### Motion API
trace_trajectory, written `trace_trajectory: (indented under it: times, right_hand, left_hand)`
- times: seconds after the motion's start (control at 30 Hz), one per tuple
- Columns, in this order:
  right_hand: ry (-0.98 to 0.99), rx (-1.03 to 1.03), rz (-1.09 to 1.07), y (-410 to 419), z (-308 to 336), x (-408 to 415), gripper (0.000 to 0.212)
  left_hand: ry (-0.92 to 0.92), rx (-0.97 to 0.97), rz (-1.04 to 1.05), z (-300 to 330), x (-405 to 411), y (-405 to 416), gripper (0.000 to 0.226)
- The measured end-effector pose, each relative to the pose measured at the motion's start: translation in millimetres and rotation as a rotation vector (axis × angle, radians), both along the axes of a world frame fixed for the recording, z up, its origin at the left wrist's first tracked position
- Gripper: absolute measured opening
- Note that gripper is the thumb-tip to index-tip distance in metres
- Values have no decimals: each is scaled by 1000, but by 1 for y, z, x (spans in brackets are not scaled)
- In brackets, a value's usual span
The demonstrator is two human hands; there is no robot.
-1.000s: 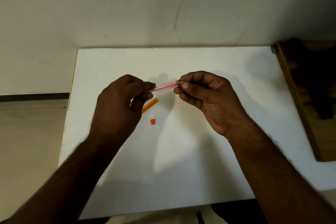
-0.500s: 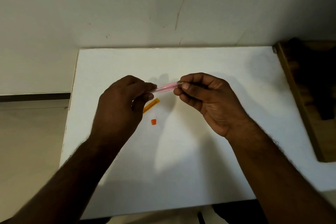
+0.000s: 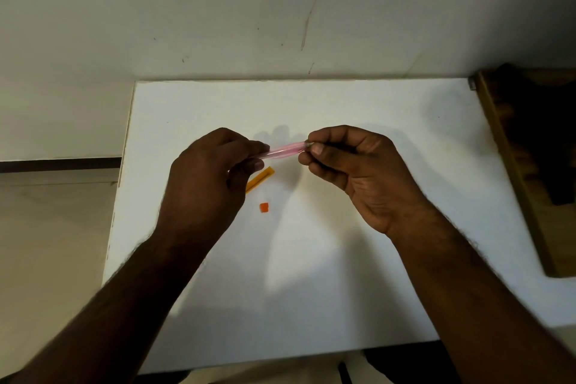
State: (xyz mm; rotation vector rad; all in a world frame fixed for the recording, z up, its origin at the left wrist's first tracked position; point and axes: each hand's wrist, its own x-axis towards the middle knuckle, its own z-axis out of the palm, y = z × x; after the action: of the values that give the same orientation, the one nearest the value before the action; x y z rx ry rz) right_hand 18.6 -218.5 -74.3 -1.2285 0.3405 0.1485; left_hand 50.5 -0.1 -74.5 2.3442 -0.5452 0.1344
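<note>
Little moved since earlier frame: pose same, pen barely shifted. Left grip (image 3: 205,184) pinches one end of pink pen (image 3: 282,150), right grip (image 3: 358,171) pinches other end, above desk (image 3: 374,290) near orange strip (image 3: 260,179). Pen likely light, stiff, slick plastic; take hold at ends

The white table (image 3: 311,290) stood pushed up against the wall (image 3: 218,9). On it lay an orange strip (image 3: 263,177), slanted, its lower end hidden behind the left hand (image 3: 202,184). Near it, closer to the person, sat a small orange piece (image 3: 264,208), not touching the strip.
</note>
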Motion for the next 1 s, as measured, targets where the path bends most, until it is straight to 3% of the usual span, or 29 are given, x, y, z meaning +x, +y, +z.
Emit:
trace_trajectory:
  times: [0.13, 0.4, 0.47, 0.53, 0.6, 0.7, 0.9, 1.0]
  right_hand:
    - [-96, -264, -8, 2, -1, 1, 21]
    - [-82, -211, -1, -7, 1, 3, 30]
    - [-57, -439, -114, -16, -4, 4, 30]
    - [-17, -833, -166, -21, -12, 4, 24]
    - [15, -1070, -73, -16, -17, 2, 25]
    - [-26, -1245, 91, -3, -22, -3, 33]
    - [-74, -1441, 158, 0, -24, -4, 19]
    - [-12, -1305, 93, 0, -21, -3, 18]
  left_hand:
    - [9, 10, 4, -1, 0, 0, 19]
    - [31, -15, 6, 0, -1, -2, 19]
    - [46, -29, 12, 0, 0, -2, 20]
    - [61, -40, 14, 0, 0, -2, 20]
    - [68, -38, 14, 1, 0, -2, 20]
    - [81, -35, 15, 0, 0, -2, 19]
    - [90, -14, 13, 0, -1, -3, 20]
    - [96, -7, 11, -1, -1, -3, 20]
